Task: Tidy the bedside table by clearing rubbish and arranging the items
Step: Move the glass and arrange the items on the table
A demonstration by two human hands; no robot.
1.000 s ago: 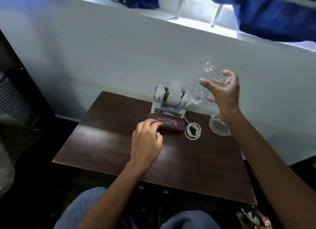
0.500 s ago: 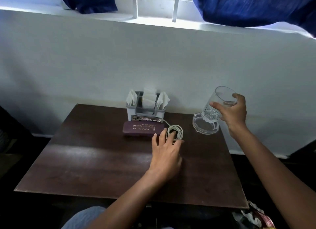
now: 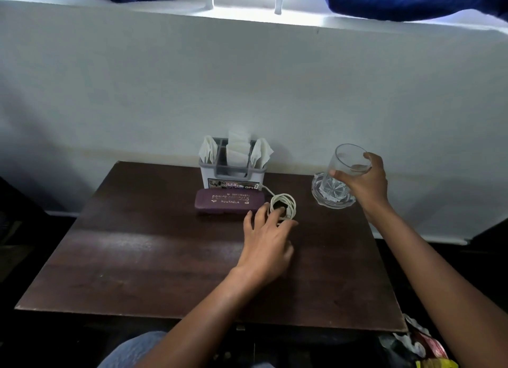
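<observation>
Right hand (image 3: 365, 183) grips tilted tumbler (image 3: 347, 164) over dish (image 3: 327, 202), tabletop's far right corner. Left hand (image 3: 268, 241), fingers spread, touches cable coil (image 3: 284, 205). Risk: a hard set-down chips the dish.

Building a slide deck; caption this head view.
Right hand holds a tilted glass at a glass dish; left hand touches a coiled cable.

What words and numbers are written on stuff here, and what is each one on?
"ROURKELA": bottom line on the purple oblong glasses case.
"PRINCE OPTICALS": probably, the middle line on the same case; it is blurred.
"M" and then a long number: top line on the case; the digits are too small to trust.
"OPE": on the front of the white plastic organiser box; the rest is unreadable.
The clear drinking glass shows no text.
</observation>
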